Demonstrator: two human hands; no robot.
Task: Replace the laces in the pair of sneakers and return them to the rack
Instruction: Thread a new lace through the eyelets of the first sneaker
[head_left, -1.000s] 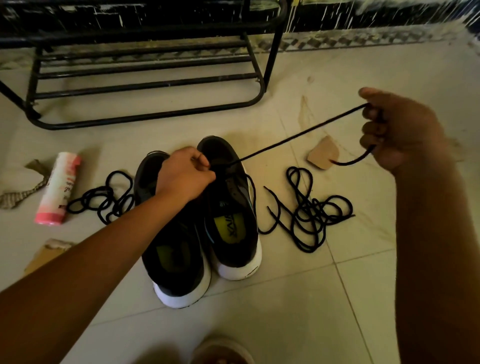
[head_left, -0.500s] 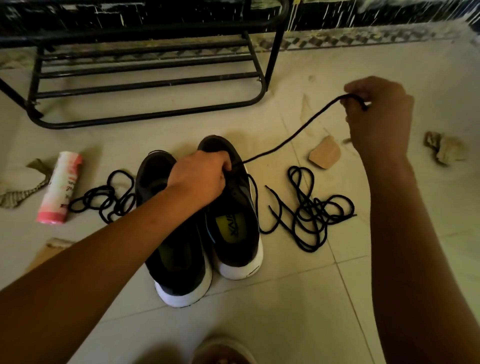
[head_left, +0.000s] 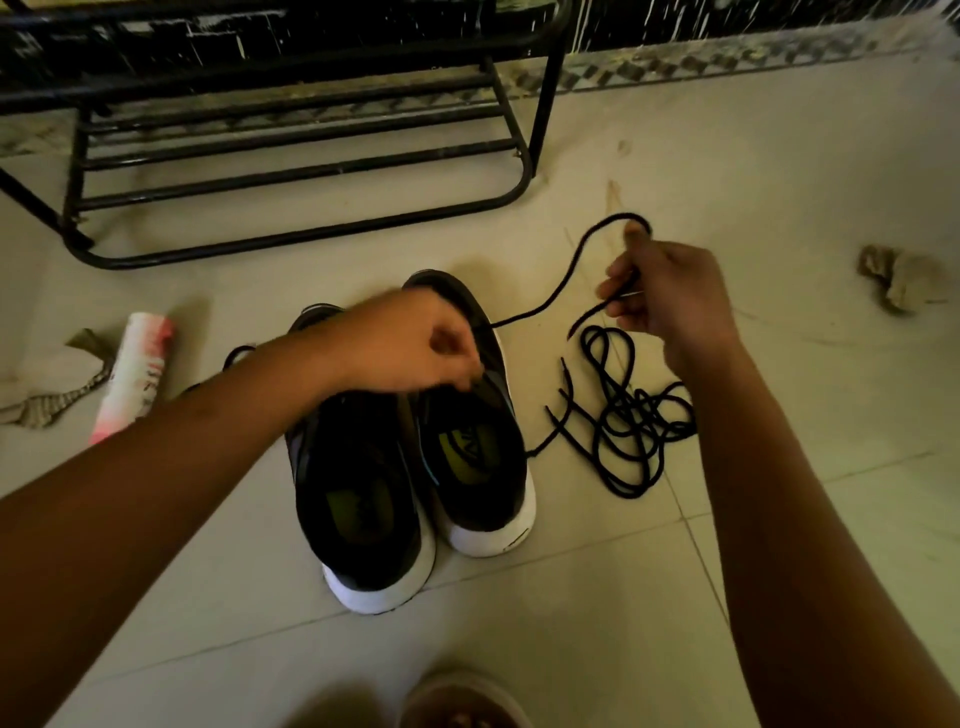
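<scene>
Left hand (head_left: 410, 345), blurred, has its fingers curled over the front upper of the right sneaker (head_left: 478, 457) and grips it where the black lace (head_left: 558, 291) comes out. Right hand (head_left: 670, 296) pinches that lace, which hangs slack, loops above the thumb and leaves its free end hanging below the fingers. Left sneaker (head_left: 358, 499) stands touching the right one on the tiled floor (head_left: 571, 623), heels toward the camera. A loose lace pile (head_left: 628, 421) lies just right of the pair. The black rack (head_left: 311, 171) stands behind and a pink can (head_left: 135, 374) lies at left.
</scene>
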